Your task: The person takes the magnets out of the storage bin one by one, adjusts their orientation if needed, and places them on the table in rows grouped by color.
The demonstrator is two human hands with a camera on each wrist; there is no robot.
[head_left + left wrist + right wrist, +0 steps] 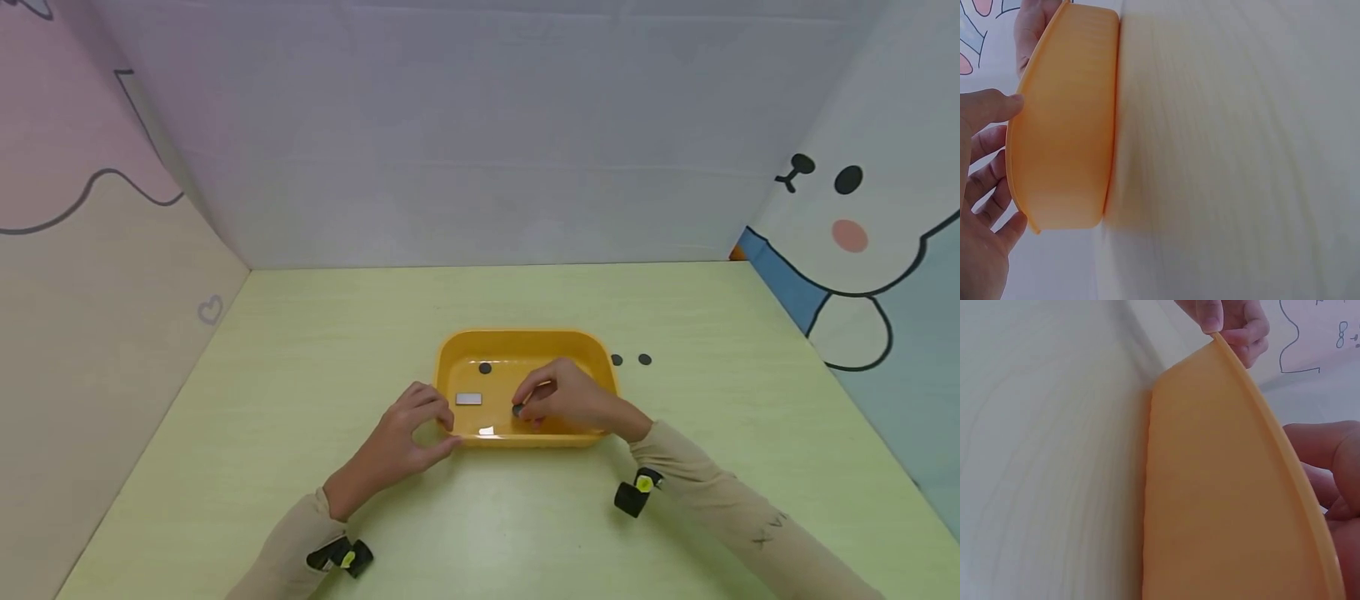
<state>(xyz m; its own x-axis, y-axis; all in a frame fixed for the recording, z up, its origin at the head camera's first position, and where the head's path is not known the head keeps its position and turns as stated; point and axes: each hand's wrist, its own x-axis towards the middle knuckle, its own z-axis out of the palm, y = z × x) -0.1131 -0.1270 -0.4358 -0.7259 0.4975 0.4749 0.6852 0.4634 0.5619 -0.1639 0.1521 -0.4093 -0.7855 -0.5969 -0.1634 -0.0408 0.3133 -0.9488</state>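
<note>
Plainly dark disc (517, 410), right grip (564, 395) pinching it, left grip (399, 439) clamped on yellow tray (525, 340)

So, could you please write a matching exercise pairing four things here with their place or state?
1. Left grip
2. Right grip
3. Pale rectangular bar
4. Rightmost dark disc

A. On the tabletop, right of the yellow tray
B. Pinching another dark disc
C. Lying inside the tray
D. Holding the tray's near-left corner

Pairs: 1-D; 2-B; 3-C; 4-A
</note>
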